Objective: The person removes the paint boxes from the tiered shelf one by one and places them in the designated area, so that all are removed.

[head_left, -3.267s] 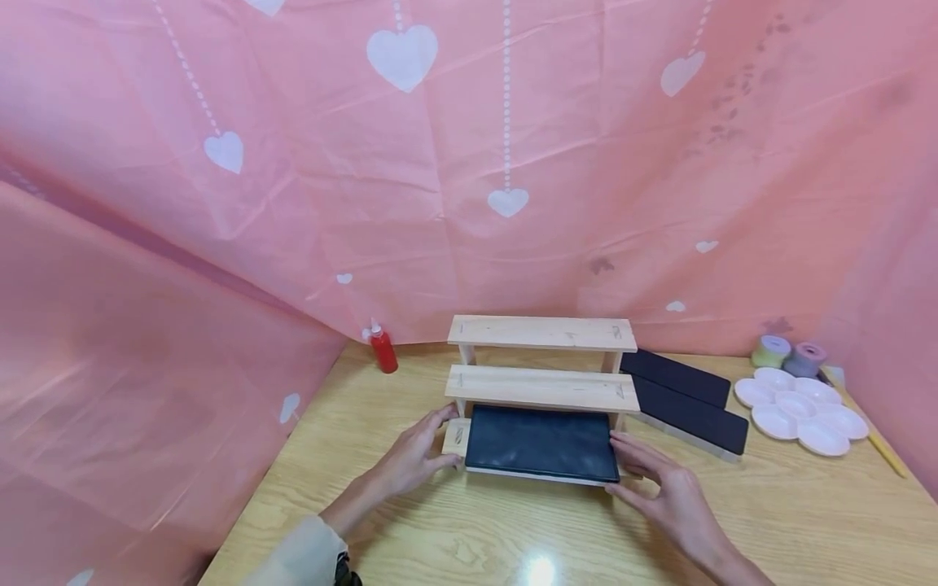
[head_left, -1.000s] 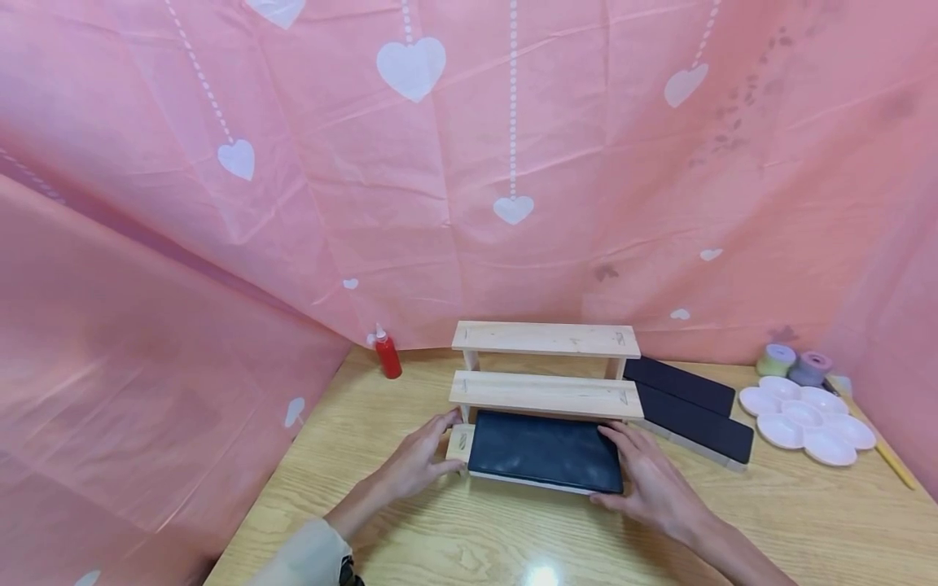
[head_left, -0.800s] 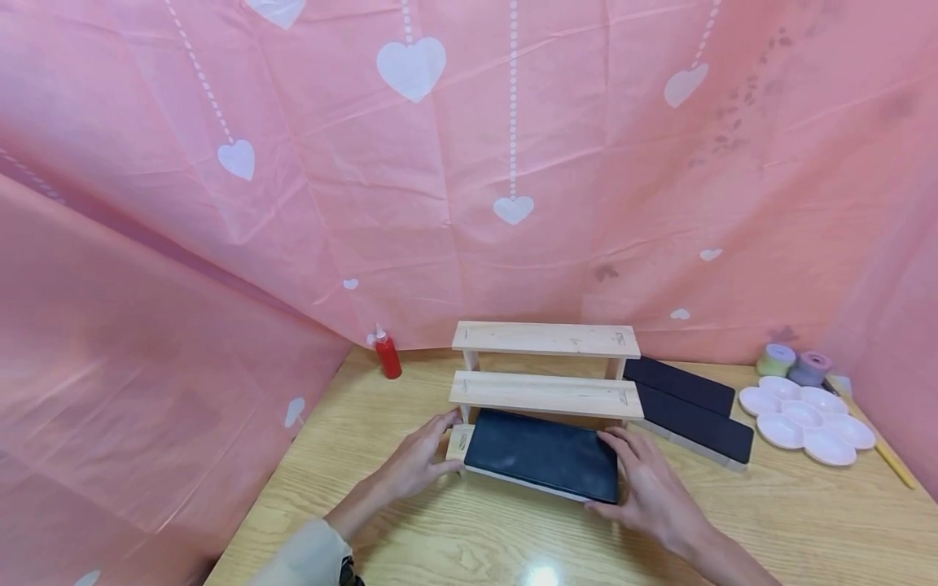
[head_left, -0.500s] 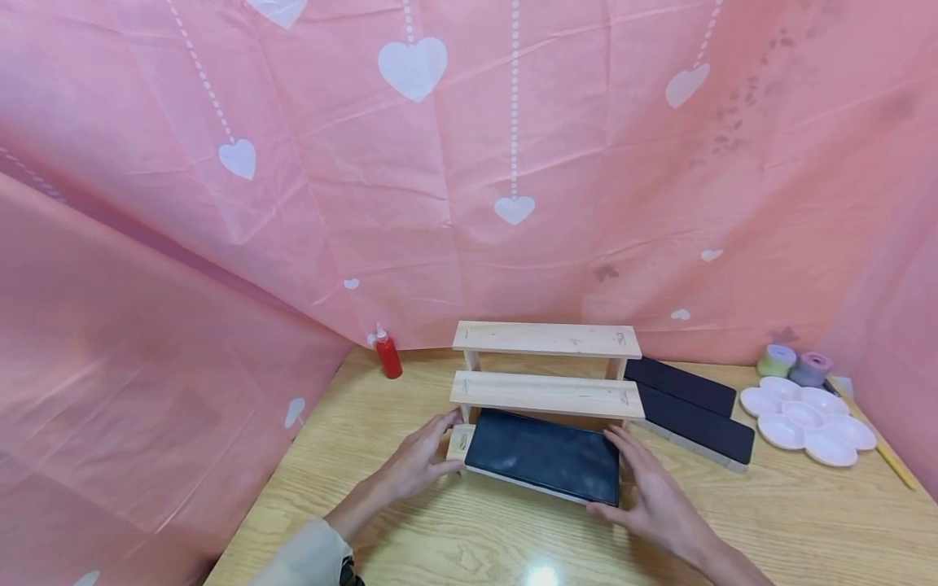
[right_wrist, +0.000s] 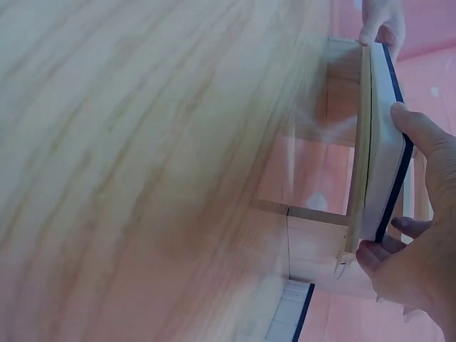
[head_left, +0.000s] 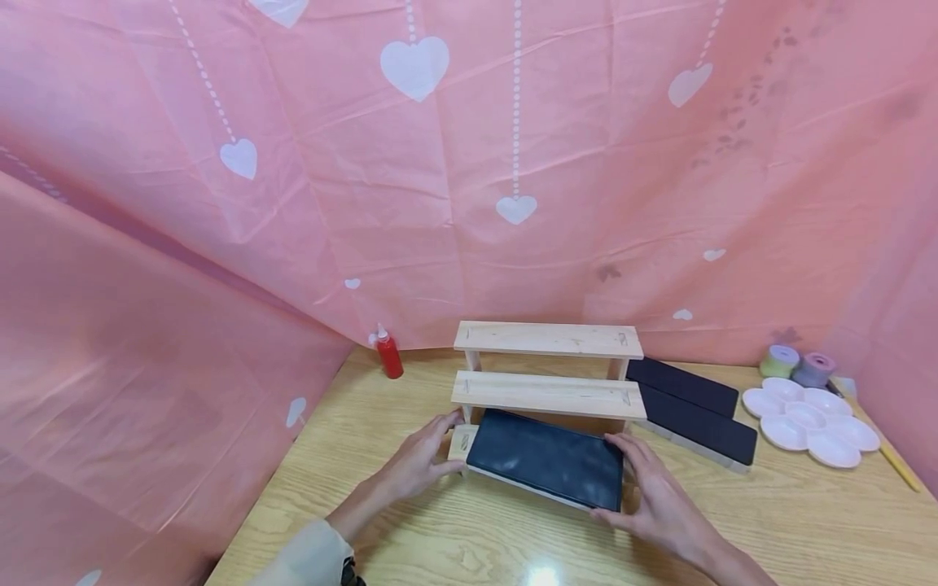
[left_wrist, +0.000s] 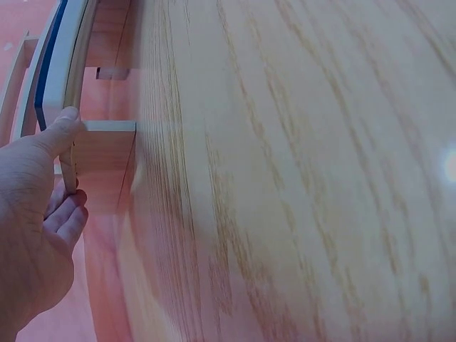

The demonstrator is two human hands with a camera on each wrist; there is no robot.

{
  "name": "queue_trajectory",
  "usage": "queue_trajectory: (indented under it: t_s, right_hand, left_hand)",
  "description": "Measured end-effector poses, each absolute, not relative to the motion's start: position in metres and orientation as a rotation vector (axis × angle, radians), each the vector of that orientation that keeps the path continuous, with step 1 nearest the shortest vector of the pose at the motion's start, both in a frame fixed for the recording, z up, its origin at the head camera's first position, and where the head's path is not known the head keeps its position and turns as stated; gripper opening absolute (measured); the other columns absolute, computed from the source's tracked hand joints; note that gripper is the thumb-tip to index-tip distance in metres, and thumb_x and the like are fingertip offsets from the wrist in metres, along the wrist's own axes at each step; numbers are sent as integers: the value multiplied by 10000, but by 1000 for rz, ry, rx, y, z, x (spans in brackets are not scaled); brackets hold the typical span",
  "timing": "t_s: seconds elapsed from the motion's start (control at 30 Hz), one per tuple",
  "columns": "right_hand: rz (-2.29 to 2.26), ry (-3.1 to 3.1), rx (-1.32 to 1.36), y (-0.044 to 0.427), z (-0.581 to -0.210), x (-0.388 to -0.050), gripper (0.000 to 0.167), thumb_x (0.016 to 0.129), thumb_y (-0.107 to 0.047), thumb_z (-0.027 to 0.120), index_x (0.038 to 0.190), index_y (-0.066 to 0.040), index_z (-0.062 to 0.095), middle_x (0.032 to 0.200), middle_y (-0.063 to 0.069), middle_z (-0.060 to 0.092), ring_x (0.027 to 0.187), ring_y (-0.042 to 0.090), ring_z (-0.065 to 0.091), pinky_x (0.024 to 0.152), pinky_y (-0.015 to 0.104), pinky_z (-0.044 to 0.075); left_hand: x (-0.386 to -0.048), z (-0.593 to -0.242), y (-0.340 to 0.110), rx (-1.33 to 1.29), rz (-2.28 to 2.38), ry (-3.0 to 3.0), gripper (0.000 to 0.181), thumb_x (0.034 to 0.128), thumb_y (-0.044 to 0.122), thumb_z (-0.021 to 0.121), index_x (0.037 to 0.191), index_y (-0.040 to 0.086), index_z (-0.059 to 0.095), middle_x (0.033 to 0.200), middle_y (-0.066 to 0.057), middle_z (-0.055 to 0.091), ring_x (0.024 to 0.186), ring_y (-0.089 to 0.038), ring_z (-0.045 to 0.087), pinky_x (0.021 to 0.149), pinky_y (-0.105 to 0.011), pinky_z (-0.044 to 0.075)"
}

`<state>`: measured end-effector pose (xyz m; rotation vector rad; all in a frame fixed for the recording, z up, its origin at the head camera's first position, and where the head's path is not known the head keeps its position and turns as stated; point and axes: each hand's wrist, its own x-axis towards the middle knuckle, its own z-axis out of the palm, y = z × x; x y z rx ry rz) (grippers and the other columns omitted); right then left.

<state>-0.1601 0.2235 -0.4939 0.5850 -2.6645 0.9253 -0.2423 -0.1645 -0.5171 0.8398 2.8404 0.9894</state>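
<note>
A wooden three-step rack (head_left: pixel 550 394) stands before me. On its lowest shelf (head_left: pixel 461 444) lies a flat, oblong box (head_left: pixel 545 461) with a dark blue top and white sides, its right end angled out toward me. My left hand (head_left: pixel 414 461) grips that shelf's left end; in the left wrist view its thumb (left_wrist: pixel 64 122) lies on the front edge, fingers behind. My right hand (head_left: pixel 663 500) holds the box's right end between thumb and fingers. From the right wrist view, the box (right_wrist: pixel 385 153) overhangs the shelf edge slightly at the near end.
Two similar dark-topped boxes (head_left: pixel 699 427) lie right of the rack. Beyond them are a white flower-shaped palette (head_left: pixel 806 417), two small lidded pots (head_left: pixel 778 362) and a yellow-handled brush (head_left: pixel 897 468). A red bottle (head_left: pixel 390 356) stands left, before the pink curtain (head_left: pixel 293 203).
The box's right end has swung toward me, turning it from parallel with the shelf to slanted. My right hand has moved with it; my left hand has kept its hold on the shelf.
</note>
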Motion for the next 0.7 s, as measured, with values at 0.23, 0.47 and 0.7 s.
queue_trajectory:
  t_s: [0.23,0.47,0.7]
  right_hand:
    - [920,-2630,649,225,-497,-163,1089,691,-397,1020,1524,31,464,1498,292,525,1347,544,512,962,719,511]
    - [878,-2633,647,225,-498,-161,1053,681,-389,1025,1486,37,495,1448,270,564,1291,475,577,915,646,562]
    - [884,-2623,695,224,-496,-162,1122,684,-473,1008,1521,47,470,1498,284,529,1342,545,511,939,710,524]
  left_hand:
    - [-242,-516,-165,834,979,2839,845,969,291,804,1649,100,341,1551,-49,515,1410,-234,538,1123,-428,493]
    - [-242,-517,-165,856,986,2834,856,967,297,805,1654,101,334,1561,-50,507,1413,-234,539,1119,-425,496]
    - [-242,-516,-165,833,993,2831,851,967,296,807,1651,102,340,1566,-47,504,1414,-231,533,1125,-433,490]
